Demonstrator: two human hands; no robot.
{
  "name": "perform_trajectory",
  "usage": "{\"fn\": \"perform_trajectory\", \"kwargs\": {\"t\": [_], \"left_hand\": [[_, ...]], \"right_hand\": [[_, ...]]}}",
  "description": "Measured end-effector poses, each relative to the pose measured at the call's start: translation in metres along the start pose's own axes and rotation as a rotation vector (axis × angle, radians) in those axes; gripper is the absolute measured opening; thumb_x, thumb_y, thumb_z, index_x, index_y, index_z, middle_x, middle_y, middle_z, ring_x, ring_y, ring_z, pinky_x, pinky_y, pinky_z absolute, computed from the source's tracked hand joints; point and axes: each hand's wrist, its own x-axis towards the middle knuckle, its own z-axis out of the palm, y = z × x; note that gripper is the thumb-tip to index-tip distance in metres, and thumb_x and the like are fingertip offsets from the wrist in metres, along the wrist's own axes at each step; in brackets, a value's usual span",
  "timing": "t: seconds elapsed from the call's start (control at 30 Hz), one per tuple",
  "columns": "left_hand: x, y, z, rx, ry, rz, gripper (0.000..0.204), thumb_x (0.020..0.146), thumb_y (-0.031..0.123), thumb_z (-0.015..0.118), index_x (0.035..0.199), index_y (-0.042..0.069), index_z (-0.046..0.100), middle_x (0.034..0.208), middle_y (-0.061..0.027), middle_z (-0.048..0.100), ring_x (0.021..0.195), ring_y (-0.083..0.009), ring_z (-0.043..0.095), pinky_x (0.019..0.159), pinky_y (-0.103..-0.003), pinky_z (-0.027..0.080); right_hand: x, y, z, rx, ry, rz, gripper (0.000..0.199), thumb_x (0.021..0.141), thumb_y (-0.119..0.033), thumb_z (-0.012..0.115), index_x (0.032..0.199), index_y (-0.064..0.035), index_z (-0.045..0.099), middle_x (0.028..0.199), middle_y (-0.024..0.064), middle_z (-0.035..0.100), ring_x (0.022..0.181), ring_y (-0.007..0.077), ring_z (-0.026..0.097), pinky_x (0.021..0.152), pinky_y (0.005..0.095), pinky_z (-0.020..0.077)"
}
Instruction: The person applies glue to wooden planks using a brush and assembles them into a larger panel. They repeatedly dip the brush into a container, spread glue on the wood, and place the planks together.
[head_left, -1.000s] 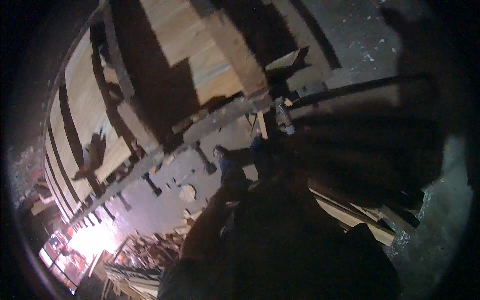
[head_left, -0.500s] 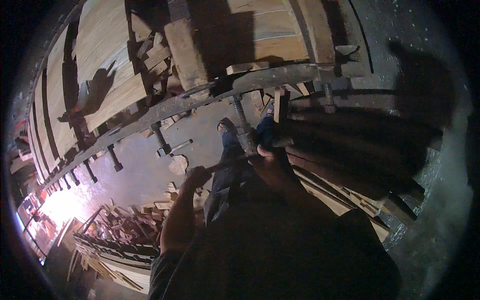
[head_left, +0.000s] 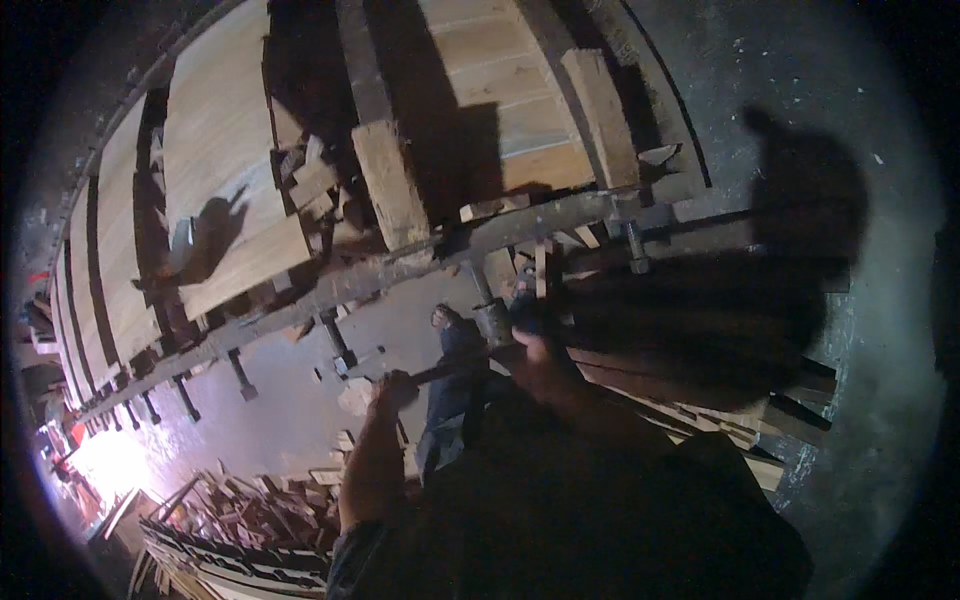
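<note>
Grey floor [head_left: 280,400] is showing beneath wooden panels [head_left: 230,110] and their metal rail [head_left: 380,277]. Unlike a second ago, a socket tool [head_left: 491,327] is meeting a mid-rail bolt [head_left: 480,280], left hand [head_left: 397,388] clenching its handle, right hand [head_left: 537,350] touching it, grip too dark to tell. Scraps [head_left: 260,510] are crowding near left; floor is opening right.

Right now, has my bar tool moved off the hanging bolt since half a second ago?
No; the bar tool stays at the hanging bolt, with no clear shift.
</note>
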Motion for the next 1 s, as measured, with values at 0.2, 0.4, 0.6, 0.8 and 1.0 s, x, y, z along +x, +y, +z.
{"fn": "perform_trajectory", "kwargs": {"t": [0.2, 0.4, 0.6, 0.8, 1.0], "left_hand": [[-0.011, 0.036, -0.070, -0.019, -0.183, -0.200, 0.031, 0.081, 0.038, 0.060, 0.092, 0.010, 0.070, 0.087, -0.0154, 0.068, 0.085, -0.0383, 0.067, 0.076, -0.049, 0.055], [-0.029, -0.007, -0.005, 0.025, -0.038, -0.302, 0.033, 0.075, 0.038, 0.066, 0.096, 0.014, 0.070, 0.094, -0.0137, 0.069, 0.093, -0.0358, 0.067, 0.081, -0.048, 0.055], [-0.014, 0.077, -0.059, -0.021, -0.114, -0.268, 0.029, 0.078, 0.028, 0.062, 0.099, 0.010, 0.069, 0.097, -0.0151, 0.070, 0.092, -0.0367, 0.067, 0.080, -0.048, 0.054], [0.025, 0.132, 0.001, -0.186, 0.053, -0.250, 0.027, 0.082, 0.026, 0.065, 0.102, 0.009, 0.069, 0.104, -0.0165, 0.069, 0.098, -0.0358, 0.067, 0.083, -0.047, 0.054], [0.027, 0.131, 0.025, -0.262, 0.218, 0.132, 0.030, 0.084, 0.028, 0.064, 0.106, 0.009, 0.069, 0.105, -0.0146, 0.070, 0.099, -0.0338, 0.068, 0.081, -0.046, 0.054]], "right_hand": [[0.000, -0.017, -0.025, -0.007, -0.087, 0.201, 0.034, 0.097, -0.023, 0.050, 0.124, -0.0023, 0.053, 0.121, 0.0139, 0.055, 0.110, 0.0267, 0.055, 0.096, 0.0408, 0.0439], [0.012, -0.006, -0.076, 1.011, -0.166, 0.737, 0.020, 0.094, -0.019, 0.057, 0.106, -0.0038, 0.065, 0.096, 0.0084, 0.068, 0.085, 0.0249, 0.064, 0.082, 0.0407, 0.0502], [0.016, -0.097, -0.106, -0.146, -0.186, 0.233, 0.017, 0.093, -0.020, 0.061, 0.102, -0.0054, 0.067, 0.097, 0.0067, 0.066, 0.089, 0.0200, 0.062, 0.083, 0.0358, 0.0492], [0.044, 0.056, -0.164, -0.203, -0.342, 0.427, 0.017, 0.093, -0.024, 0.065, 0.099, -0.0084, 0.069, 0.087, 0.0041, 0.065, 0.082, 0.0151, 0.059, 0.075, 0.0333, 0.0484], [0.034, 0.064, -0.184, -0.584, -0.307, 0.340, 0.016, 0.087, -0.020, 0.068, 0.095, -0.0069, 0.069, 0.082, 0.0011, 0.064, 0.075, 0.0124, 0.056, 0.068, 0.0347, 0.0463]]}}
